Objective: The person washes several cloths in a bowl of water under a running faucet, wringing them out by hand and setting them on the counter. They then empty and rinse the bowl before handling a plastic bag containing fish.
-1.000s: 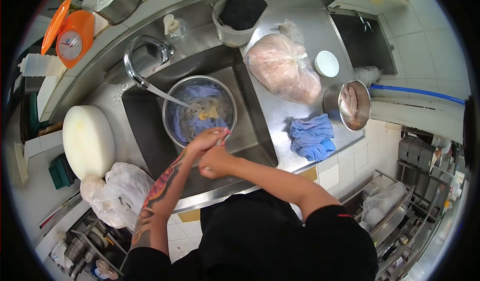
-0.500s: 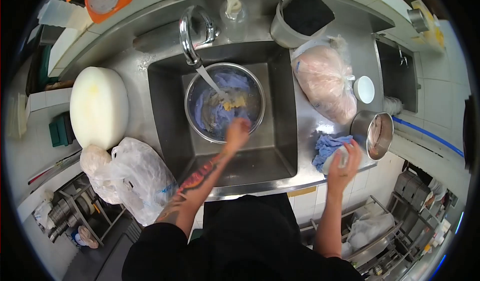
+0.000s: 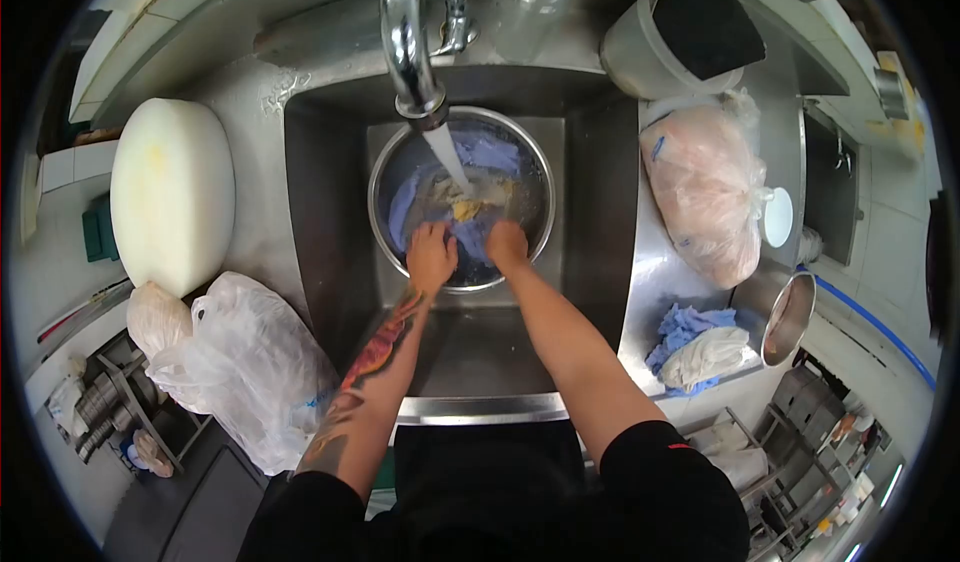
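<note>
Water runs from the tap [image 3: 410, 52] into a round metal bowl [image 3: 545, 167] standing in the sink [image 3: 470, 357]. Blue cloth [image 3: 404, 207] lies under the water, with a yellowish piece [image 3: 466, 209] near the middle. My left hand [image 3: 432, 257] is at the bowl's near left side, its fingers bent over the water's edge. At the near right, my right hand [image 3: 506, 244] is closed, its fingertips in the water at the blue cloth. What it grips, if anything, is hidden.
A thick white block [image 3: 172, 197] and plastic bags [image 3: 250, 362] lie left. On the right are a bag of pale pink contents [image 3: 700, 187], a white cup [image 3: 777, 218], a metal pot [image 3: 790, 317], a blue cloth [image 3: 680, 332] with a white cloth [image 3: 705, 357], and a bucket [image 3: 635, 52].
My right hand has left the cloths on the right counter and moved into the bowl. My left hand has shifted left within the bowl. The view has moved closer to the sink.
</note>
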